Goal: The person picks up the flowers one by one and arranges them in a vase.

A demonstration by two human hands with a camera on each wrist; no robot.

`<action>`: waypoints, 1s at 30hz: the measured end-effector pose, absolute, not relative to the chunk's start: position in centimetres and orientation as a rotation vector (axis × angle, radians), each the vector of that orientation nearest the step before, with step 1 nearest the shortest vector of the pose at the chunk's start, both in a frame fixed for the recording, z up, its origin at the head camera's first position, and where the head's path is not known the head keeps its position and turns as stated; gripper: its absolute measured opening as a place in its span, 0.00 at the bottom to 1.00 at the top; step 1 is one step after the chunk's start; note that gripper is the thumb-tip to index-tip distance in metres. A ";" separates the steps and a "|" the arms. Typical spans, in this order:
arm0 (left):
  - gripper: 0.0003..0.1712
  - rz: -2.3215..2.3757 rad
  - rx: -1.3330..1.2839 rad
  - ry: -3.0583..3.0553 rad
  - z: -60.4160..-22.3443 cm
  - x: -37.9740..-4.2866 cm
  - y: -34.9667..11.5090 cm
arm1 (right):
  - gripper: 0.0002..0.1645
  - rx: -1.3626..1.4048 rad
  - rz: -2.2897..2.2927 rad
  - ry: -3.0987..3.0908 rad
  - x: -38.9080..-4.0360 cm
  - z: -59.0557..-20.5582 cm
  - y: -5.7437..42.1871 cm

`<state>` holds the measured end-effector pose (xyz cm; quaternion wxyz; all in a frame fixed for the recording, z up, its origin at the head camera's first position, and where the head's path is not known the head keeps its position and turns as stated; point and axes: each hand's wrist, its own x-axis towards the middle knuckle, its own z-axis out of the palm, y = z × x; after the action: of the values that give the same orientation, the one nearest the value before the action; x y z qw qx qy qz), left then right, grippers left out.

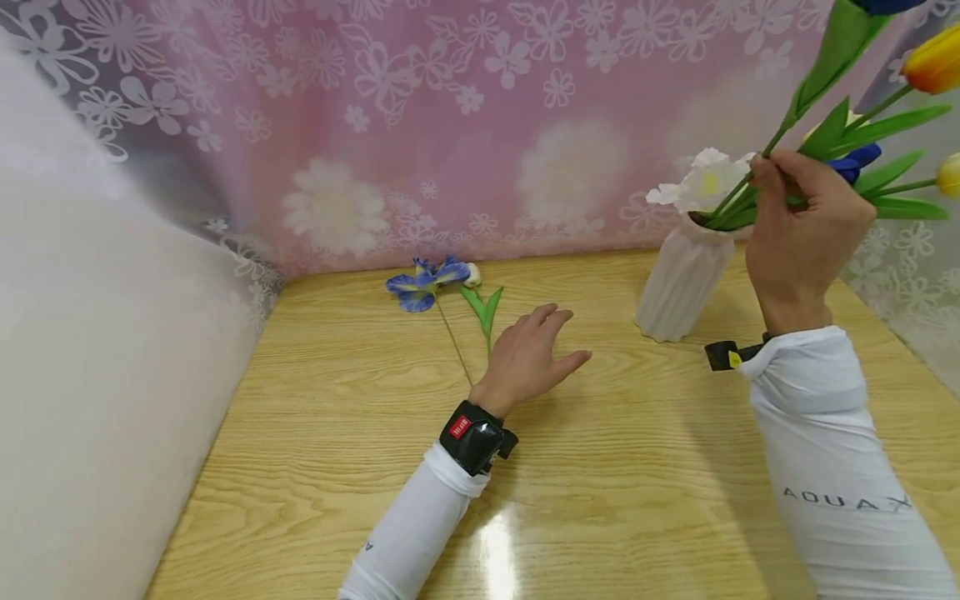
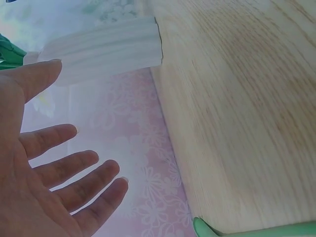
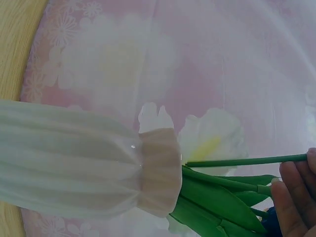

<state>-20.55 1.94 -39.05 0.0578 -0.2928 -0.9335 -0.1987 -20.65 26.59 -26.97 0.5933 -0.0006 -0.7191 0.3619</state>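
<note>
My right hand (image 1: 810, 225) pinches a green flower stem (image 3: 242, 161) between thumb and fingers. The stem's lower end is at the mouth of a white ribbed vase (image 1: 684, 279), and a dark blue bloom (image 1: 885, 5) tops it, partly cut off by the frame. A white flower (image 1: 705, 182) and several other stems stand in the vase. My left hand (image 1: 528, 354) hovers over the table with fingers spread, holding nothing. Beside it lie a blue iris (image 1: 427, 283) and a white tulip (image 1: 472, 273) with green leaves; the hand and wrist hide their lower stems.
An orange-yellow tulip (image 1: 933, 62) leans out to the right of the vase, with a pale yellow one (image 1: 949, 175) lower down. A pink floral curtain (image 1: 450, 125) hangs behind the wooden table (image 1: 337, 433). At the left is a white surface (image 1: 97, 358).
</note>
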 end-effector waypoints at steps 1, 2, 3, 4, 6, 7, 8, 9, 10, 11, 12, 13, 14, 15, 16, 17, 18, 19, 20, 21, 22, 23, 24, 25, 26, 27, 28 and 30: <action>0.36 -0.604 -0.889 -2.829 -39.0 -20.6 1.9 | 0.16 -0.005 0.850 -1.673 -20.7 -27.0 26.6; 0.36 -0.603 -0.889 -2.827 -39.0 -20.6 2.0 | 0.16 -0.013 0.857 -1.678 -20.8 -27.0 26.6; 0.36 -0.603 -0.888 -2.824 -39.0 -20.6 2.0 | 0.16 -0.024 0.869 -1.685 -20.8 -27.0 26.6; 0.36 -0.602 -0.887 -2.822 -39.0 -20.6 2.0 | 0.17 -0.037 0.871 -1.694 -20.8 -27.0 26.6; 0.36 -0.602 -0.888 -2.818 -39.0 -20.6 2.1 | 0.17 -0.071 0.869 -1.716 -20.9 -27.1 26.6; 0.36 -0.602 -0.888 -2.816 -38.9 -20.6 2.1 | 0.18 -0.090 0.870 -1.728 -20.8 -27.1 26.6; 0.36 -0.599 -0.889 -2.811 -38.9 -20.6 2.1 | 0.18 -0.110 0.870 -1.739 -20.8 -27.1 26.6; 0.36 -0.597 -0.890 -2.805 -38.9 -20.6 2.1 | 0.18 -0.127 0.872 -1.751 -20.8 -27.2 26.5; 0.36 -0.598 -0.893 -2.798 -38.9 -20.6 2.1 | 0.18 -0.144 0.878 -1.763 -20.8 -27.1 26.5; 0.36 -0.599 -0.896 -2.793 -38.9 -20.6 2.1 | 0.17 -0.162 0.890 -1.776 -20.8 -27.1 26.4; 0.36 -0.598 -0.897 -2.788 -38.9 -20.6 2.1 | 0.17 -0.172 0.901 -1.789 -20.8 -27.1 26.4; 0.36 -0.600 -0.899 -2.785 -38.9 -20.7 2.1 | 0.17 -0.181 0.911 -1.804 -20.9 -27.1 26.4; 0.36 -0.600 -0.899 -2.785 -39.0 -20.7 2.1 | 0.17 -0.184 0.919 -1.820 -20.9 -27.1 26.4; 0.36 -0.602 -0.898 -2.787 -39.0 -20.7 2.1 | 0.17 -0.186 0.928 -1.836 -21.0 -27.2 26.4; 0.36 -0.602 -0.897 -2.791 -39.0 -20.7 2.1 | 0.17 -0.189 0.934 -1.853 -21.0 -27.2 26.5; 0.36 -0.601 -0.895 -2.795 -39.0 -20.7 2.1 | 0.17 -0.185 0.932 -1.869 -21.1 -27.3 26.6; 0.36 -0.600 -0.894 -2.799 -39.1 -20.7 2.1 | 0.17 -0.178 0.928 -1.886 -21.1 -27.4 26.7; 0.36 -0.601 -0.892 -2.804 -39.1 -20.6 2.1 | 0.17 -0.177 0.920 -1.902 -21.1 -27.5 26.9; 0.36 -0.598 -0.890 -2.806 -39.2 -20.6 2.1 | 0.18 -0.180 0.913 -1.921 -21.1 -27.6 27.0; 0.36 -0.599 -0.891 -2.808 -39.2 -20.6 2.1 | 0.18 -0.186 0.912 -1.940 -21.1 -27.7 27.1; 0.36 -0.599 -0.892 -2.808 -39.2 -20.6 2.0 | 0.19 -0.195 0.908 -1.963 -21.1 -27.8 27.2; 0.36 -0.598 -0.893 -2.809 -39.2 -20.6 2.0 | 0.19 -0.200 0.903 -1.989 -21.1 -27.8 27.3; 0.36 -0.598 -0.894 -2.811 -39.2 -20.6 2.0 | 0.20 -0.207 0.906 -2.018 -21.1 -27.8 27.4; 0.36 -0.597 -0.894 -2.812 -39.2 -20.6 2.0 | 0.20 -0.215 0.911 -2.046 -21.1 -27.8 27.5; 0.36 -0.598 -0.897 -2.813 -39.2 -20.6 2.0 | 0.21 -0.228 0.919 -2.080 -21.0 -27.6 27.6; 0.36 -0.599 -0.898 -2.814 -39.2 -20.5 1.9 | 0.22 -0.236 0.932 -2.119 -21.0 -27.5 27.8; 0.37 -0.595 -0.898 -2.815 -39.2 -20.5 1.9 | 0.23 -0.244 0.928 -2.164 -20.9 -27.4 27.9; 0.37 -0.589 -0.891 -2.817 -39.2 -20.5 1.8 | 0.25 -0.258 0.930 -2.260 -20.8 -27.1 28.2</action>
<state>-20.50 1.81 -39.21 0.0642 -0.2950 -0.9331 -0.1952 -20.77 28.22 -27.07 0.3356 -0.0990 -0.8662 0.3567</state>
